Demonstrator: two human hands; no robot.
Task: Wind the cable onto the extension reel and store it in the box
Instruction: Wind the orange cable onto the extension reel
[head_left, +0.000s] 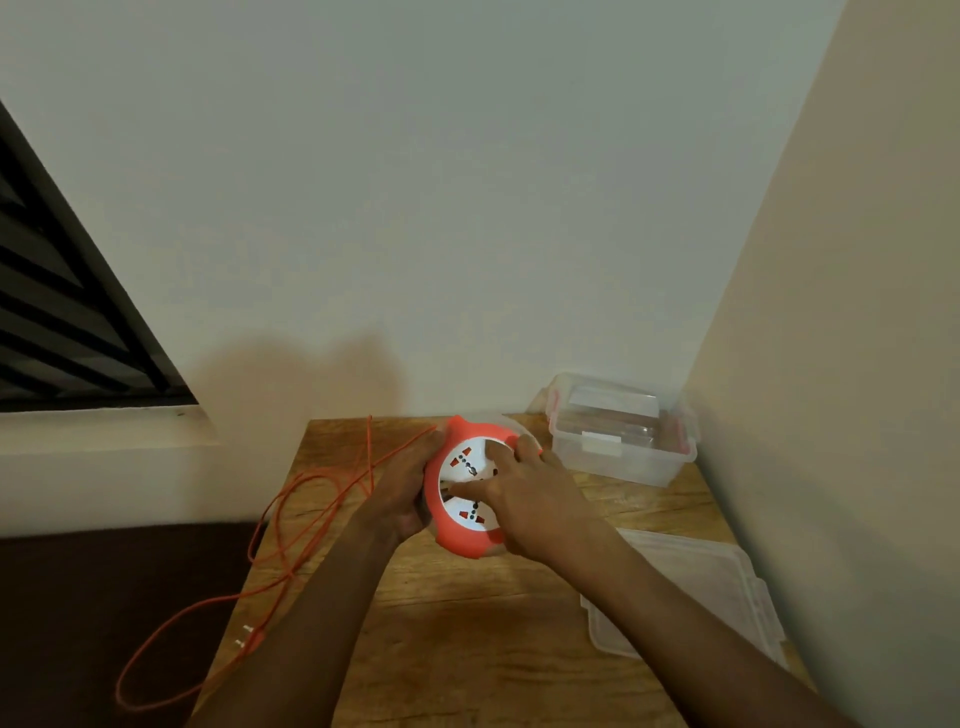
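Wooden table (467, 623): both hands grip reel (457, 540); no readable writing.

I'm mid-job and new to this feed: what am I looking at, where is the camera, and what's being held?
There is no machine here: these are a person's two bare hands, seen from one camera worn on the head, looking forward and down. The left hand holds the orange-and-white extension reel by its side; the right hand lies over its face, fingers on the white centre. The orange cable trails off the wooden table to the left, mostly unwound. A clear box stands open in the far corner; its lid lies nearer, on the right.
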